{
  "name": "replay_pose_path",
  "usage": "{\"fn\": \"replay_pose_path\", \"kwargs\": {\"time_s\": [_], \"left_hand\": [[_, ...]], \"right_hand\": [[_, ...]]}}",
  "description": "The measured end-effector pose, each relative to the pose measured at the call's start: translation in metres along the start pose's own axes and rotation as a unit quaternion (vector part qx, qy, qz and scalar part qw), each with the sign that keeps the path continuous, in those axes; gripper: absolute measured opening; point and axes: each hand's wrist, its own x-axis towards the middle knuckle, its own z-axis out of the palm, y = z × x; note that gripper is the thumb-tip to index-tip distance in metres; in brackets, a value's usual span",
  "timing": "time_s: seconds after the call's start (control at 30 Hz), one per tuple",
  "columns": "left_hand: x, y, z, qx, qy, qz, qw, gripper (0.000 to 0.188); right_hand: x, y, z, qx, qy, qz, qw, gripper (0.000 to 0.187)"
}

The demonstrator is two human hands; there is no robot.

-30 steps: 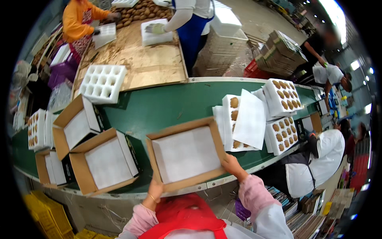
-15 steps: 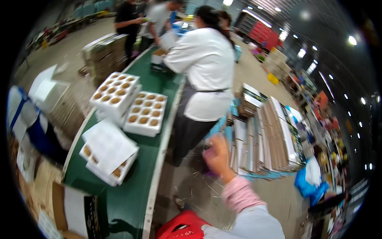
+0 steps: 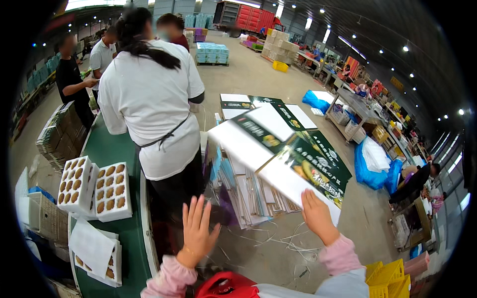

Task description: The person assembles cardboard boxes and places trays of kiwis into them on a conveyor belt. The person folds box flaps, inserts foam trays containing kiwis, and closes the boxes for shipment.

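My right hand [image 3: 319, 218] grips the near edge of a flattened carton [image 3: 280, 173], printed dark green with white panels. Its fingers press together on top of the board; the thumb is hidden. The carton slants above stacked flattened cartons [image 3: 243, 198], whose brown and white edges show below. My left hand [image 3: 198, 229] is raised to the left of the stack, fingers spread and holding nothing. To its left, white foam trays [image 3: 113, 191] with round brown items in their cells stand on the green conveyor belt [image 3: 136, 233]. A white sheet [image 3: 91, 247] partly covers the nearest tray.
A person in a white shirt [image 3: 156, 99] stands close ahead beside the belt, back toward me. Loose strapping strips [image 3: 293, 243] litter the floor. Yellow crates [image 3: 390, 278] stand at the lower right, and blue bags [image 3: 370, 169] lie farther right.
The view has swung right, toward the stack. My left hand has come into sight. My right hand, empty-looking and blurred before, is now at the carton, which lies askew over the others.
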Motion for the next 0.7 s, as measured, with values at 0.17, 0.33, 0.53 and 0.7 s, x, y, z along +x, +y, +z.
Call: {"fn": "replay_pose_path", "kwargs": {"time_s": [0.17, 0.33, 0.53, 0.7], "left_hand": [[-0.004, -0.007, -0.137, 0.175, -0.047, -0.002, 0.983, 0.050], [-0.145, 0.074, -0.275, 0.149, -0.339, -0.090, 0.925, 0.034], [-0.324, 0.192, -0.324, 0.045, -0.184, -0.499, 0.846, 0.028], [-0.426, 0.196, -0.252, 0.096, -0.110, -0.638, 0.756, 0.028]], "right_hand": [[-0.001, -0.044, -0.164, 0.125, -0.040, -0.266, 0.955, 0.033], [0.020, -0.093, -0.209, 0.208, -0.096, -0.466, 0.855, 0.025], [0.090, -0.333, -0.115, 0.346, 0.124, -0.572, 0.734, 0.034], [0.031, -0.543, 0.017, 0.658, 0.028, -0.283, 0.697, 0.078]]}}
